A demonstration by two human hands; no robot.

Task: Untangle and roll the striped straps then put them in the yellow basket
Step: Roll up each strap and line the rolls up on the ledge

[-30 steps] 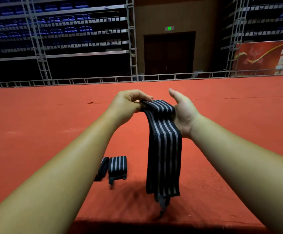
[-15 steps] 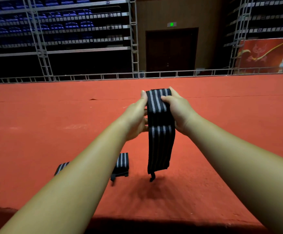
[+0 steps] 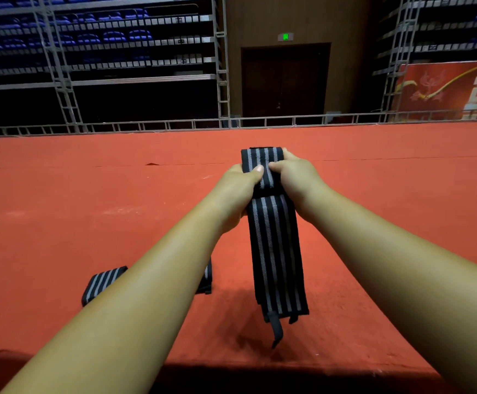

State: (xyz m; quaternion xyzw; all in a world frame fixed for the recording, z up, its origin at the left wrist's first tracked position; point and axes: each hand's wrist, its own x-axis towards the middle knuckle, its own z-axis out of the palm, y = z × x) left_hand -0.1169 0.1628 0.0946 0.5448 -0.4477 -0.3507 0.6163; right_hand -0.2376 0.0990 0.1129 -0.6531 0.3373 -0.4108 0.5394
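Hands, left (image 3: 240,191) and right (image 3: 297,180), grip one strap (image 3: 274,251) (two others (image 3: 103,282) (image 3: 208,275) nearby).

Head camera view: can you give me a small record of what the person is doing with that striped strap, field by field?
Setting: red carpet, tiered seats behind
Held: striped strap, top rolled, tail hanging
Left hand: left hand grips the roll, thumb on top
Right hand: right hand grips its other side
On carpet: another strap left of the left forearm; third strap partly hidden behind it
Yellow basket: not in view
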